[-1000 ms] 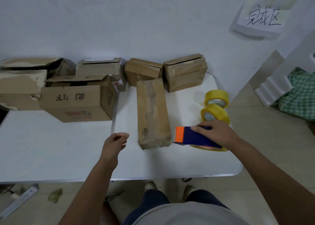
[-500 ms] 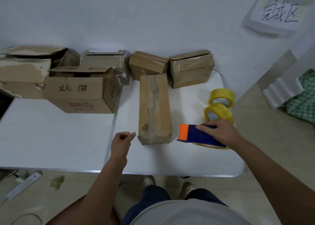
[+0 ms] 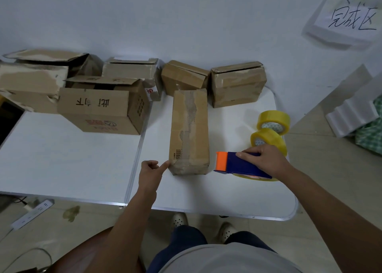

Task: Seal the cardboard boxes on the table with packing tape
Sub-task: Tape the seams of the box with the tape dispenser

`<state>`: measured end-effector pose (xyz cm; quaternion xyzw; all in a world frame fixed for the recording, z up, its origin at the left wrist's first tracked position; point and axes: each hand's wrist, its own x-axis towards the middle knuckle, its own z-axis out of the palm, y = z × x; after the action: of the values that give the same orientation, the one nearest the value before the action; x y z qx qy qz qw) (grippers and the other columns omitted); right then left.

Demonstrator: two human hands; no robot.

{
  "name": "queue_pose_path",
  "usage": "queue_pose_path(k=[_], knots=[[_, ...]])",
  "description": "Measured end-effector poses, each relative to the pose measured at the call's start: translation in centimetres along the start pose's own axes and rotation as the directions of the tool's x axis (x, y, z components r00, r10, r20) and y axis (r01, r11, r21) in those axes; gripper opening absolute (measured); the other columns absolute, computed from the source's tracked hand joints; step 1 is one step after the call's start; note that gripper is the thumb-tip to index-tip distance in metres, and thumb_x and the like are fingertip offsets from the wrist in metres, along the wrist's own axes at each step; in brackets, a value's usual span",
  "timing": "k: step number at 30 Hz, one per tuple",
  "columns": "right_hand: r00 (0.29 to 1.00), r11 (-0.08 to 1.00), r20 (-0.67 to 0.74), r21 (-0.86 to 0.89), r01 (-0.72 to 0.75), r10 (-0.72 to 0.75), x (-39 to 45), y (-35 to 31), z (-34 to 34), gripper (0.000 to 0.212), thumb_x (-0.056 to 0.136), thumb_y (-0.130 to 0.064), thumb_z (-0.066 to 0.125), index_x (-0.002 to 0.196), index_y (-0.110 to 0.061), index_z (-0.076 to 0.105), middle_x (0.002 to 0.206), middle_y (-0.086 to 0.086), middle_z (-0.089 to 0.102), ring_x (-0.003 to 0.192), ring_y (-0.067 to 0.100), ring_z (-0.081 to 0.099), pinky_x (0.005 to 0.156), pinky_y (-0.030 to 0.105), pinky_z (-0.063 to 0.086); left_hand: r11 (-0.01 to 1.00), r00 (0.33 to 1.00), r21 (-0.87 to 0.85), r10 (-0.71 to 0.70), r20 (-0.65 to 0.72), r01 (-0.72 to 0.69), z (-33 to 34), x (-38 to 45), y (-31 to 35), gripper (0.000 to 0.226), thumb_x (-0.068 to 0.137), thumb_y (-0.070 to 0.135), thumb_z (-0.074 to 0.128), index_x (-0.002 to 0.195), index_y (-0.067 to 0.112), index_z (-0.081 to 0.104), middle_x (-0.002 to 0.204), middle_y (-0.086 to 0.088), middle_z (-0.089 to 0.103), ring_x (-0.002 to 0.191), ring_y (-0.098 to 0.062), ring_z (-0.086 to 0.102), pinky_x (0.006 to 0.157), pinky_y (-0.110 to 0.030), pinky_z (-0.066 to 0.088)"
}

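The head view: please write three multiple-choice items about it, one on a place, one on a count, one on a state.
1. Where does the long box lie?
A. near the table's middle
B. on the floor
C. on top of the tape rolls

2. How many spare yellow tape rolls stand beyond the right hand?
A. none
B. two
C. five

3. What does the right hand do?
A. hangs idle
B. grips the blue tape dispenser
C. lifts a box

Key: 1 A, it lies on the white table; 2 B, two rolls show; 3 B, its fingers curl over the dispenser.
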<state>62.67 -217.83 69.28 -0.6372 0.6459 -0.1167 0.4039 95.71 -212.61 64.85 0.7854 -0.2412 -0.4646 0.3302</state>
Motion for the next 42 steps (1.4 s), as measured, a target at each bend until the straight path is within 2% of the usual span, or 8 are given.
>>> queue_pose_path(k=[9,13,17,23,29,35,39,42], knots=[[1.0,0.999,0.005,0.035,-0.02,0.019,0.4,0.6,1.0,0.033,0.088,-0.052,0.062,0.104,-0.026,0.075,0.087,-0.015,0.071,0.078,0.003,0.065,0.063,0.016,0.045,0.999,1.0,0.037,0.012,-0.013,-0.011,0.4,0.4,0.1,0.05,0.084,0.031,0.078,0.118,0.014,0.047,0.11,-0.006,0.053,0.104,-0.024,0.053,0.084,-0.033,0.04],[1.0,0.999,0.008,0.039,-0.011,0.01,0.4,0.6,2.0,0.04,0.086,-0.059,0.06,0.107,-0.028,0.075,0.092,-0.013,0.073,0.082,0.006,0.067,0.074,0.028,0.056,0.998,1.0,0.061,-0.01,0.022,0.008,-0.7,1.3,0.7,0.049,0.084,0.03,0.079,0.117,0.013,0.047,0.112,-0.007,0.052,0.105,-0.023,0.051,0.086,-0.034,0.039],[1.0,0.999,0.005,0.033,-0.012,0.012,0.3,0.0,3.1,0.037,0.089,-0.055,0.059,0.108,-0.027,0.073,0.094,-0.011,0.073,0.081,0.005,0.067,0.072,0.024,0.055,0.995,0.999,0.094,0.016,0.034,-0.019,-1.5,2.6,2.1,0.046,0.084,0.025,0.079,0.115,0.011,0.048,0.107,-0.007,0.052,0.1,-0.023,0.052,0.082,-0.033,0.041],[0.999,0.998,-0.046,0.06,-0.022,0.025,-0.1,-0.3,3.9,0.037,0.089,-0.055,0.059,0.107,-0.026,0.075,0.093,-0.01,0.074,0.081,0.005,0.067,0.074,0.03,0.058,0.991,0.998,0.127,0.037,0.044,-0.042,-1.8,4.2,2.8,0.047,0.08,0.027,0.082,0.111,0.011,0.051,0.099,-0.001,0.051,0.1,-0.022,0.053,0.081,-0.031,0.041],[0.996,0.995,-0.062,0.072,-0.066,0.071,-0.2,-0.1,4.5,0.04,0.088,-0.056,0.059,0.109,-0.025,0.074,0.097,-0.005,0.074,0.084,0.009,0.068,0.077,0.035,0.059,0.981,0.994,0.188,0.027,0.105,-0.046,-2.1,4.4,2.4,0.05,0.082,0.034,0.08,0.116,0.012,0.051,0.111,-0.006,0.052,0.107,-0.022,0.052,0.086,-0.033,0.041],[0.995,0.996,-0.068,0.059,-0.069,0.073,-0.5,-0.2,4.6,0.038,0.09,-0.054,0.058,0.111,-0.025,0.074,0.099,-0.004,0.074,0.084,0.01,0.067,0.078,0.035,0.058,0.961,0.992,0.275,-0.011,0.127,-0.025,-2.6,4.6,2.6,0.054,0.08,0.047,0.077,0.117,0.017,0.054,0.135,-0.013,0.041,0.11,-0.023,0.045,0.09,-0.036,0.04],[0.995,0.998,-0.077,0.023,-0.057,0.059,-0.3,-0.2,4.4,0.041,0.09,-0.056,0.057,0.112,-0.025,0.073,0.101,-0.004,0.074,0.086,0.01,0.067,0.078,0.035,0.058,0.942,0.993,0.333,-0.004,0.118,-0.035,-2.5,4.5,2.5,0.066,0.08,0.052,0.075,0.13,0.015,0.053,0.144,-0.012,0.029,0.126,-0.03,0.044,0.101,-0.044,0.041],[0.997,0.999,-0.069,-0.004,-0.046,0.045,-0.2,-0.1,4.3,0.043,0.09,-0.057,0.056,0.112,-0.024,0.073,0.1,-0.005,0.074,0.084,0.01,0.067,0.077,0.035,0.058,0.945,0.992,0.325,-0.011,0.124,-0.03,-3.3,5.0,2.1,0.081,0.085,0.058,0.065,0.147,0.014,0.037,0.15,-0.012,0.024,0.125,-0.032,0.052,0.105,-0.045,0.044]])
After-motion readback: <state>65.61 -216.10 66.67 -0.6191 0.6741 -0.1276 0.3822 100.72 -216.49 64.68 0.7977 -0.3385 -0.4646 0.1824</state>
